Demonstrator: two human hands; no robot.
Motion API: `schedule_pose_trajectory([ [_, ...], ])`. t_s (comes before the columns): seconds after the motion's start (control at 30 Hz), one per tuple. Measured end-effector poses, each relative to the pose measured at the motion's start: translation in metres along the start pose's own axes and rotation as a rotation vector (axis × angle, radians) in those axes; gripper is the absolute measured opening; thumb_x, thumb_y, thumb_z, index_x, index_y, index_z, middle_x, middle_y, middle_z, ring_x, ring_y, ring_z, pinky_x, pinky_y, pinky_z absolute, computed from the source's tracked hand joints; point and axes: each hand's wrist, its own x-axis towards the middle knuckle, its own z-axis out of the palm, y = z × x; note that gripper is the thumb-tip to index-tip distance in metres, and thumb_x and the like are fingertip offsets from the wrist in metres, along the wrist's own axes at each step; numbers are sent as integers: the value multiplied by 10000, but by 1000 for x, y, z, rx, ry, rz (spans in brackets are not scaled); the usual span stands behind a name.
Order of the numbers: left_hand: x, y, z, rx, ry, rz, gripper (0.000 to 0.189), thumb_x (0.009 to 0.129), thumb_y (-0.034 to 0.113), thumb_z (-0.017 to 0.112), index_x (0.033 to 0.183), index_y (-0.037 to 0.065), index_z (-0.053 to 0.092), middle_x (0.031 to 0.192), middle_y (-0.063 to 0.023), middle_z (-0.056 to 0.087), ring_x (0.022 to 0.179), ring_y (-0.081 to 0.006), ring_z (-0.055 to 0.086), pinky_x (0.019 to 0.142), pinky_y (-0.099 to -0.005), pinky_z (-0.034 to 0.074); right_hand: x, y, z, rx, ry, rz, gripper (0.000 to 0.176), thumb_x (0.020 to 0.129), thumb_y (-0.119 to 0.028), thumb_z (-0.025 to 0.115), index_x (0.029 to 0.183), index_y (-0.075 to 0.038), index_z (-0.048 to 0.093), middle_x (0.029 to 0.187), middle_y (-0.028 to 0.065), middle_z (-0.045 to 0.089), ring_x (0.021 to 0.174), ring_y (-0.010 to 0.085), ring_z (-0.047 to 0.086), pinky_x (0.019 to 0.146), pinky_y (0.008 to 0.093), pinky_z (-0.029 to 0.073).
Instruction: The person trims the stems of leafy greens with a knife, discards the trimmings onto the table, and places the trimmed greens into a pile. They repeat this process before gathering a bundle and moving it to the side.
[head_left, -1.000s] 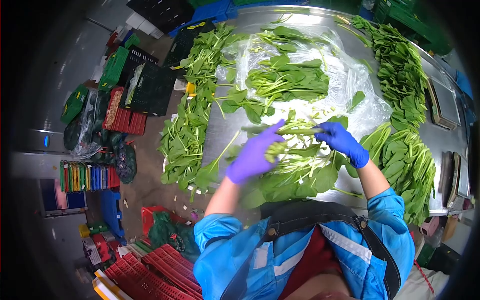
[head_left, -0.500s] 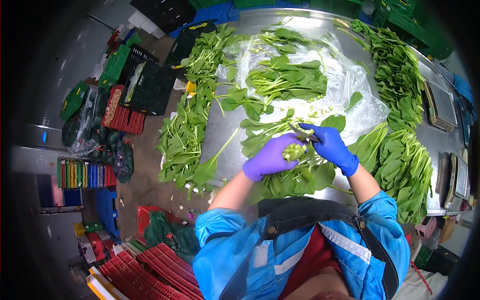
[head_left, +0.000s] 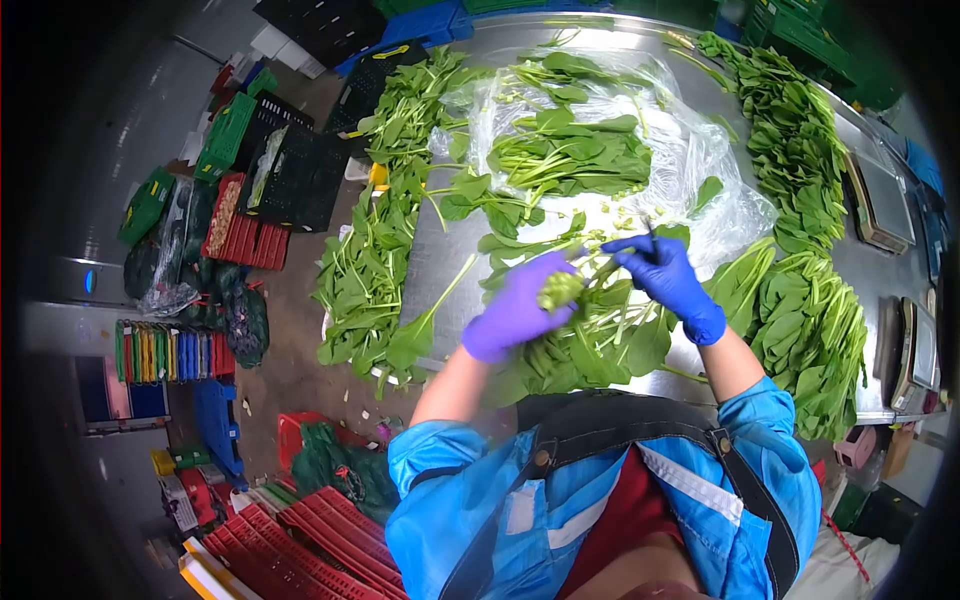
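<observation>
My left hand [head_left: 520, 308], in a purple glove and blurred by motion, is closed around a bunch of leafy greens [head_left: 562, 290], its pale stem ends showing at the fingers. In a blue glove, my right hand [head_left: 662, 280] grips a knife [head_left: 651, 226], whose dark end sticks up above the fingers; much of it is hidden by the hand. Loose leaves and stalks [head_left: 600, 358] lie on the table under both hands. Just beyond the hands, small cut stem pieces [head_left: 625, 215] are scattered on clear plastic film [head_left: 735, 215].
Greens are heaped along the left table edge [head_left: 375, 270], and bundles [head_left: 808, 330] line the right side. Another pile [head_left: 575, 158] rests on the film. Scales [head_left: 880, 205] stand at the far right. Dark crates [head_left: 300, 175] and red crates [head_left: 300, 535] are on the floor at left.
My left hand has moved left with the bunch, away from my right hand. The right hand has shifted slightly, and the knife has turned to point more upward.
</observation>
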Motion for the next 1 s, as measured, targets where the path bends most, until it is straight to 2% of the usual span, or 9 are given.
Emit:
schedule_pose_trajectory([
  [0.1, -7, 2, -23, 462, 284, 57, 435, 642, 13, 684, 1061, 54, 573, 1366, -185, 449, 1231, -280, 475, 964, -345, 413, 3, 5, -17, -127, 169, -6, 213, 862, -190, 643, 1019, -50, 680, 685, 22, 622, 564, 52, 506, 525, 223, 422],
  [0.23, 6, 19, -3, 471, 141, 307, 436, 646, 36, 701, 1063, 35, 575, 1325, -183, 485, 1165, -288, 532, 934, -353, 447, 4, -15, 6, -112, 33, -33, 229, 870, -194, 621, 1008, -18, 669, 787, 74, 675, 673, 94, 610, 641, 256, 488],
  [0.27, 8, 18, 2, 471, 142, 309, 436, 646, 36, 701, 1063, 35, 575, 1325, -183, 485, 1165, -288, 532, 934, -353, 447, 5, -17, 13, -67, -18, -71, 267, 897, -232, 582, 1056, -29, 653, 821, 65, 667, 589, 90, 580, 561, 238, 470],
  [0.37, 8, 28, 2, -239, -1, -96, 421, 659, 14, 687, 1064, 34, 575, 1276, -148, 523, 1066, -222, 575, 887, -383, 482, 3, -36, 15, 90, -128, 180, 316, 922, -259, 541, 1157, -59, 606, 855, 45, 655, 491, 65, 507, 464, 201, 421],
  [0.53, -5, 21, -39, -391, 107, 43, 505, 595, 65, 695, 1084, 23, 576, 1119, -168, 592, 842, -225, 628, 795, -357, 512, 14, -8, -11, 148, -24, 82, 438, 902, -283, 556, 1296, -100, 497, 954, 20, 636, 490, 22, 450, 420, 160, 378],
  [0.67, -3, 7, -38, -640, 116, 149, 550, 565, 98, 668, 1096, 11, 556, 1168, -210, 559, 808, -241, 618, 789, -368, 499, 15, 1, 19, 66, -331, -9, 643, 825, -287, 651, 1390, -132, 385, 1223, 68, 554, 625, 32, 488, 520, 178, 421],
  [0.73, 5, 7, -39, -606, 204, 77, 510, 602, 71, 600, 1106, 1, 562, 1173, -162, 574, 865, -225, 625, 831, -353, 498, 11, -1, 31, 247, -505, 176, 671, 820, -288, 666, 1391, -90, 373, 1220, 85, 554, 684, 57, 510, 588, 198, 442],
  [0.8, 3, 9, -44, -611, 315, 66, 499, 650, 68, 582, 1142, -5, 542, 1177, -155, 566, 906, -223, 615, 856, -353, 493, 16, 40, 32, 212, -487, 119, 616, 830, -287, 661, 1338, -26, 430, 1203, 101, 556, 717, 61, 527, 613, 206, 445],
  [1.0, -10, -6, -93, -831, 704, 51, 493, 735, 27, 557, 1223, -6, 495, 1178, -136, 560, 974, -236, 595, 925, -362, 465, 7, 59, -33, 138, -243, 374, 306, 837, -215, 570, 1067, -34, 657, 787, 1, 636, 640, 44, 534, 538, 184, 403],
])
